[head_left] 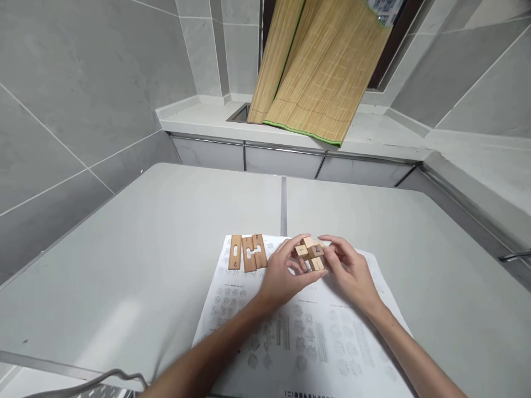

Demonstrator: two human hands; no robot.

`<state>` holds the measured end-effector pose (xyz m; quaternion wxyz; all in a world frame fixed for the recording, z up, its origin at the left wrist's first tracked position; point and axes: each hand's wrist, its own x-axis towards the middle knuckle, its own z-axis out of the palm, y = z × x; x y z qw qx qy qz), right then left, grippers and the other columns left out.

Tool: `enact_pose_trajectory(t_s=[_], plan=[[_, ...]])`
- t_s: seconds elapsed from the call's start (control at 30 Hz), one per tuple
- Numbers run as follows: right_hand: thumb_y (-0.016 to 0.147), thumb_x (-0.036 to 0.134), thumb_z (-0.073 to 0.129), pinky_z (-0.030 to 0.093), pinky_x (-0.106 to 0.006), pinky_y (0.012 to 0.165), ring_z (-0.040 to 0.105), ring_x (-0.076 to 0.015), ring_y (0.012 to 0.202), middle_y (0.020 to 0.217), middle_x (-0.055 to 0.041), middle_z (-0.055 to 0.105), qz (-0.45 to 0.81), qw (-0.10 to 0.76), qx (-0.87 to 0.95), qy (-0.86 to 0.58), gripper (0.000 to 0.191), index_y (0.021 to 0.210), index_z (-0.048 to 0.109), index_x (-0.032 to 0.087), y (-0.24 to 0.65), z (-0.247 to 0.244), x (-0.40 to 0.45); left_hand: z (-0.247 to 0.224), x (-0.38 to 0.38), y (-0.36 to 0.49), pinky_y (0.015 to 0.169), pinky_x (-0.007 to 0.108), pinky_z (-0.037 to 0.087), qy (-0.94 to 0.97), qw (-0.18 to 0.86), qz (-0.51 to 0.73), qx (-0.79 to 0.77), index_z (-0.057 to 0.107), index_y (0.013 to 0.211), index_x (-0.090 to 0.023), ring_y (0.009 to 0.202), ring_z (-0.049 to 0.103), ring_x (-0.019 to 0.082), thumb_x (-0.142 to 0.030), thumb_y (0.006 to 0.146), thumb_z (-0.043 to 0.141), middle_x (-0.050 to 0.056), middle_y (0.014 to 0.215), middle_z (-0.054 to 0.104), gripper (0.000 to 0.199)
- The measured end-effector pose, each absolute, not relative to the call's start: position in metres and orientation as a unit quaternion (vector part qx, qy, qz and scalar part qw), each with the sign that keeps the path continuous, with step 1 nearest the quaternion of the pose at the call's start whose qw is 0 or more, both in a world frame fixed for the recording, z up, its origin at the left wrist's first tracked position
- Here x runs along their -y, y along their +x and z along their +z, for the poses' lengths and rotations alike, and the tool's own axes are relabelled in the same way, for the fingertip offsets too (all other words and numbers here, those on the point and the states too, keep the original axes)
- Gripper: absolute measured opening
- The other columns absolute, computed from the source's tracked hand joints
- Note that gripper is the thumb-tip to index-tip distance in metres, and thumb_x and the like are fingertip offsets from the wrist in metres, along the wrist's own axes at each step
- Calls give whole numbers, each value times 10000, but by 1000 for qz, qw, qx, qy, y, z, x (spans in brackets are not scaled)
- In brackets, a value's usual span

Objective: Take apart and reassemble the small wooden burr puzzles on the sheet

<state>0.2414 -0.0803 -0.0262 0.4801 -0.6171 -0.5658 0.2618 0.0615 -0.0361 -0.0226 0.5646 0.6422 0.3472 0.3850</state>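
A small wooden burr puzzle (pixel 316 251) of interlocking blocks, several of them marked with handwritten numbers, is held up over a printed sheet (pixel 232 345). My left hand (pixel 284 272) grips it from the left, with thumb below and index finger above. On the other side, my right hand (pixel 349 271) has its thumb against the block marked 2, its fingers curled at the puzzle's right. Left of my left hand lie a flat slotted wooden piece (pixel 234 253) marked 2 and two notched wooden pieces (pixel 249 260) placed side by side.
The sheet, printed with small diagrams, lies on a white folding table (pixel 166 221) with a seam down its middle. A grey cable (pixel 103 377) runs at the lower left. Beyond the table, a bamboo mat (pixel 315 77) hangs over a white counter (pixel 199 119).
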Motion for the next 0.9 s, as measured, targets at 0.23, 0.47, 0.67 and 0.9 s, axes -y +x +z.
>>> enact_pose_trajectory(t_s=[0.23,0.47,0.67,0.9], plan=[[1015,632,525,406,-279,560,468,-159,574,632,35,512,405,471,531,-576,457,779,556,243,246,-25,75,-24,39,61,848,356,599,655,567,388,-315,590,1444,-306,812,627,141,-310,779,884,79,1233,643,727],[991,680,535,383,-283,561,450,-158,565,614,38,483,420,465,516,-584,513,729,512,240,247,-22,74,-26,38,61,761,315,589,662,563,373,-324,531,1504,-332,836,648,149,-308,804,857,98,1309,618,773],[989,664,538,355,-279,562,425,-153,561,582,46,464,334,477,483,-654,534,672,467,241,258,-26,70,-31,41,62,744,320,601,637,573,373,-356,402,1536,-290,801,694,128,-269,844,810,145,1464,552,804],[975,632,553,376,-289,581,463,-169,557,569,33,516,133,433,487,-746,494,688,580,231,280,-32,65,-20,40,55,732,306,568,734,452,380,-337,579,1319,-257,813,677,145,-249,926,656,84,1292,631,400]])
